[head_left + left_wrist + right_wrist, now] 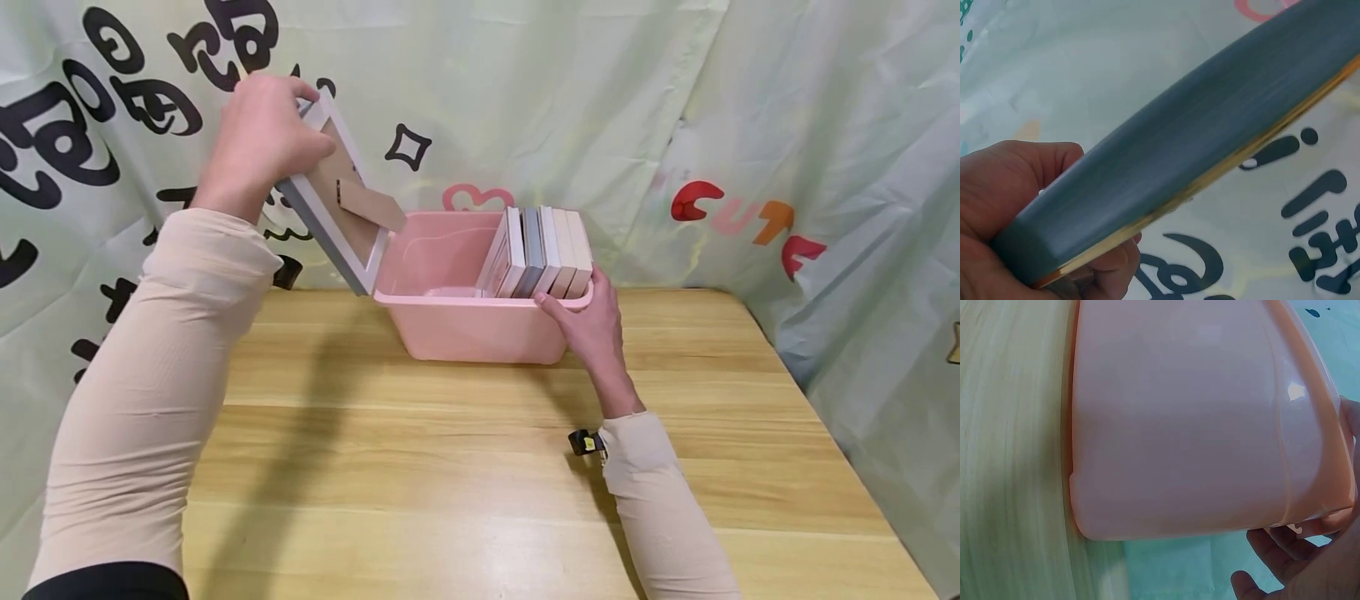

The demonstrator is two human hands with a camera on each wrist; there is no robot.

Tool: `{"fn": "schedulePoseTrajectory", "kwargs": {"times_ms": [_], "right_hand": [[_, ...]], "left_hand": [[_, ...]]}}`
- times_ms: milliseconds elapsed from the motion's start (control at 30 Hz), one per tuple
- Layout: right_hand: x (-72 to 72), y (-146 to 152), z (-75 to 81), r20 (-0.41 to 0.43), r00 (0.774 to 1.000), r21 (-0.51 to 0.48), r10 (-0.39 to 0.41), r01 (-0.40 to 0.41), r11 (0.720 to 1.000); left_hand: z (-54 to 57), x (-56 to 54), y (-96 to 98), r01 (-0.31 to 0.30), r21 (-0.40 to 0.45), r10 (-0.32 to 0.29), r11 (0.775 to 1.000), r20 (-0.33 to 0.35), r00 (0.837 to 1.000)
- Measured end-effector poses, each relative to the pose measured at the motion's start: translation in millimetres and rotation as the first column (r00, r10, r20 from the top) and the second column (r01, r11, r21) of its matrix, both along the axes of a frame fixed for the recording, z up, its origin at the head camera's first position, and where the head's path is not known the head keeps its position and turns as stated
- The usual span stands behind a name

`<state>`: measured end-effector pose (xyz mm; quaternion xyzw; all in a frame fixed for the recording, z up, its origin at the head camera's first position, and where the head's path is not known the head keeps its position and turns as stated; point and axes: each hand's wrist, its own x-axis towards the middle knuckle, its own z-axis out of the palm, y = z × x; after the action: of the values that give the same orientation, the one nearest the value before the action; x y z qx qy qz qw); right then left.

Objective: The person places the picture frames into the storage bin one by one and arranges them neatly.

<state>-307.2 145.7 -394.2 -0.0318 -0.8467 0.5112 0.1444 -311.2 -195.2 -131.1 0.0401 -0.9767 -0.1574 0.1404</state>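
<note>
My left hand grips a picture frame by its upper end, left of the pink plastic bin and above the table. The frame is tilted. Its brown back and fold-out stand face right, and its lower end is close to the bin's left rim. The frame's grey edge crosses the left wrist view. At the bin's right front corner, my right hand holds the rim, thumb at the front and fingers round the side. Several frames stand upright inside, at the right end.
Under the bin is a wooden table. A pale curtain with black and coloured prints hangs behind and along both sides. The bin's left half shows its bare inner wall.
</note>
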Motion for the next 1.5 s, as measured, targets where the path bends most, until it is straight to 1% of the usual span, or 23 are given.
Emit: {"fn": "schedulePoseTrajectory", "kwargs": {"times_ms": [133, 367, 533, 600, 700, 800, 1067, 1267, 1500], "right_hand": [[0.9, -1.8, 0.4, 0.003, 1.0, -0.001, 0.003, -0.003, 1.0], [1.5, -3.8, 0.1, -0.001, 1.0, 0.009, 0.003, -0.003, 1.0], [1.3, -3.8, 0.0, 0.003, 1.0, 0.01, -0.001, 0.001, 1.0], [1.4, -4.0, -0.2, 0.004, 1.0, 0.005, -0.001, 0.001, 1.0], [1.9, -4.2, -0.4, 0.006, 1.0, -0.004, 0.0, 0.0, 1.0], [2.1, -4.4, -0.1, 0.01, 1.0, 0.0, -0.001, 0.001, 1.0], [2.3, -4.8, 1.5, 0.01, 1.0, 0.01, -0.005, 0.005, 1.0], [3.2, -3.9, 2.6, 0.021, 1.0, 0.012, -0.012, 0.012, 1.0], [3.8, -1.8, 2.6, 0.016, 1.0, 0.008, -0.012, 0.012, 1.0]], "left_hand": [[-2.7, -1.8, 5.6, -0.003, 0.025, 0.003, 1.0, 0.011, 1.0], [-6.5, -11.8, 13.5, -0.039, 0.061, 0.039, 0.997, -0.006, 0.999], [-12.7, -19.2, 23.0, -0.03, 0.107, 0.029, 0.994, 0.013, 0.999], [-16.4, -22.8, 26.4, -0.018, 0.114, 0.016, 0.993, 0.016, 1.0], [-23.0, -28.3, 30.8, 0.002, 0.096, -0.002, 0.995, 0.007, 1.0], [-30.1, -32.1, 35.3, 0.014, 0.096, -0.015, 0.995, 0.003, 1.0], [-52.1, -37.0, 48.1, 0.038, 0.134, -0.041, 0.99, 0.024, 0.999], [-64.8, -40.8, 54.2, 0.06, 0.117, -0.061, 0.991, 0.005, 0.998], [-74.2, -44.5, 63.6, 0.057, 0.079, -0.062, 0.995, 0.055, 0.997]]}}
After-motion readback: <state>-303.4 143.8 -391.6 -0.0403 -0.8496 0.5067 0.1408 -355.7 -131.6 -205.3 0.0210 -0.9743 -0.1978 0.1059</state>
